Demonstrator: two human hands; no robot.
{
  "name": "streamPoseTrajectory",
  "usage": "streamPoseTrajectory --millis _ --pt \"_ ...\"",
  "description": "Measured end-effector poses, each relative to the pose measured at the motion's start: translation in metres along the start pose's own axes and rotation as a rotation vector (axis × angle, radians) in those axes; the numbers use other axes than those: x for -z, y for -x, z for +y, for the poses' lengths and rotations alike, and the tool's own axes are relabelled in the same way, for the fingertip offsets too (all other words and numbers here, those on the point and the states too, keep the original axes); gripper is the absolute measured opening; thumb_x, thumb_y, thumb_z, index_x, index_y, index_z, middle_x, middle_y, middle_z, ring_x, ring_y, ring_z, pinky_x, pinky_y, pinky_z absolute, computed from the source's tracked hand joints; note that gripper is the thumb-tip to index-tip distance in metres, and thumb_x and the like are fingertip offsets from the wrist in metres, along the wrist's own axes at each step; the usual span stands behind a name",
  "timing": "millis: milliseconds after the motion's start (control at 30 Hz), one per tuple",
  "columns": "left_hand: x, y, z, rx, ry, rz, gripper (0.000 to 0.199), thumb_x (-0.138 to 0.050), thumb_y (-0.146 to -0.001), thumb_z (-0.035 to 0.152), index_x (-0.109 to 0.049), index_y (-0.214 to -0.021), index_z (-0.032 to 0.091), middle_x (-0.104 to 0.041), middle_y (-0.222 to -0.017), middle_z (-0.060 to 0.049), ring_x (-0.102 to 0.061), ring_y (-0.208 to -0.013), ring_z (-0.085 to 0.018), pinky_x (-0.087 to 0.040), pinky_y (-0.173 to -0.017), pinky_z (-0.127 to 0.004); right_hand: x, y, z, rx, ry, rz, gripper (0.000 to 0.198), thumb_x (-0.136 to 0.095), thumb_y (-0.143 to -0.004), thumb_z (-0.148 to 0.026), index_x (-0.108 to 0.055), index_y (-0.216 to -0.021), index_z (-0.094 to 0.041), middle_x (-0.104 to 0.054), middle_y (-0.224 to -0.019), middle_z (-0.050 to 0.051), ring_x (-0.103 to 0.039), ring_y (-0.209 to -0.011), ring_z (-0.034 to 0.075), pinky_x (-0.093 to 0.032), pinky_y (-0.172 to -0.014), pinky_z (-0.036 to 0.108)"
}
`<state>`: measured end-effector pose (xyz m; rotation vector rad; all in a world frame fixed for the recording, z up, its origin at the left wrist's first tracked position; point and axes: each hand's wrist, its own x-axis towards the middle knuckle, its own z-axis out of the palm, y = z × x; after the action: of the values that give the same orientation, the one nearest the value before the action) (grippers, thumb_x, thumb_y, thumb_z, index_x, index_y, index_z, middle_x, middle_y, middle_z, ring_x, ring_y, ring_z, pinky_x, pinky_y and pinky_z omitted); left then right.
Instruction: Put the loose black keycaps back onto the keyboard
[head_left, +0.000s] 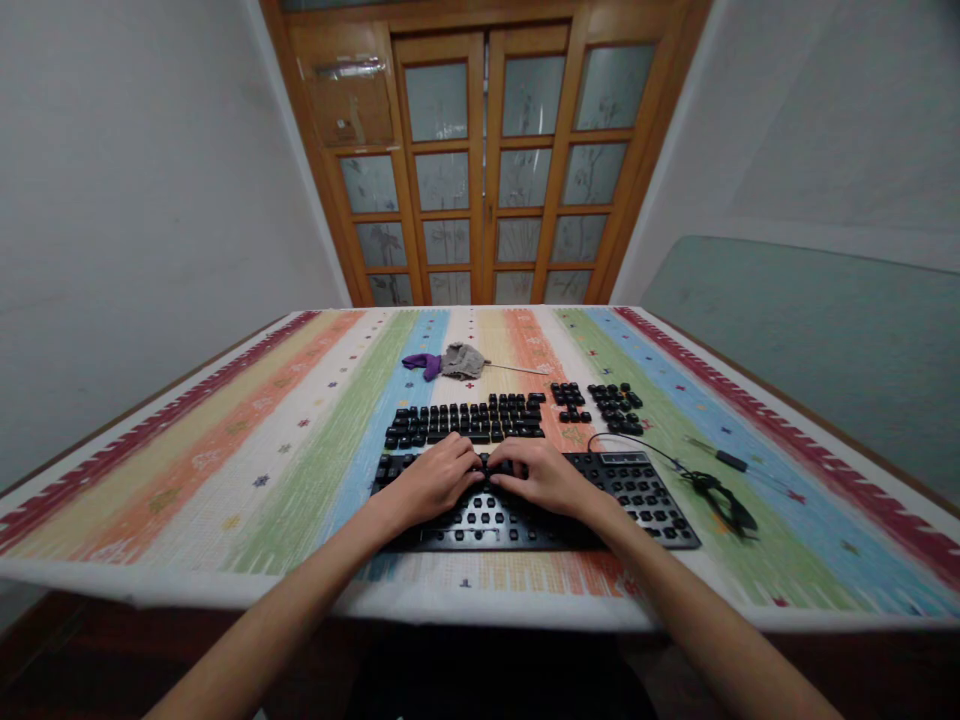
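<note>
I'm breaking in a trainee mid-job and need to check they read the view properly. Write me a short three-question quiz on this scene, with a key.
1. True or false: seen from the person, loose keycaps lie beyond the keyboard.
2. Where does the cable bundle lie? A: left of the keyboard. B: right of the keyboard. C: beyond the keycaps.
3. Short answer: which is nearer the cable bundle, the left hand or the right hand?

Key: 1 true; 2 B; 3 right hand.

open cloth [277,510] left, keycaps [495,419] ahead
</note>
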<state>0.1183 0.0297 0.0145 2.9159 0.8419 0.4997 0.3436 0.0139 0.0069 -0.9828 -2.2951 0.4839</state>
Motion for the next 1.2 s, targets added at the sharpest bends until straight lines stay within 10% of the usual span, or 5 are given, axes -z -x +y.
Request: streamPoseTrajectory --millis 1200 --pt "0.006 -0.006 0.01 -0.137 -0.157 -0.022 0.017 -0.05 -0.089 0.013 -0.064 -0.08 0.014 -0.06 -0.086 -0.008 -0.053 -0.085 -0.021 -0.05 -0.078 -0.035 -0.015 -0.003 -0.004 0.113 0.301 0.046 0.007 -0.066 -0.082 -0.014 -0.071 -0.081 -0.018 -0.054 -0.094 0.004 -0.056 -0.078 0.015 -0.046 -0.067 0.025"
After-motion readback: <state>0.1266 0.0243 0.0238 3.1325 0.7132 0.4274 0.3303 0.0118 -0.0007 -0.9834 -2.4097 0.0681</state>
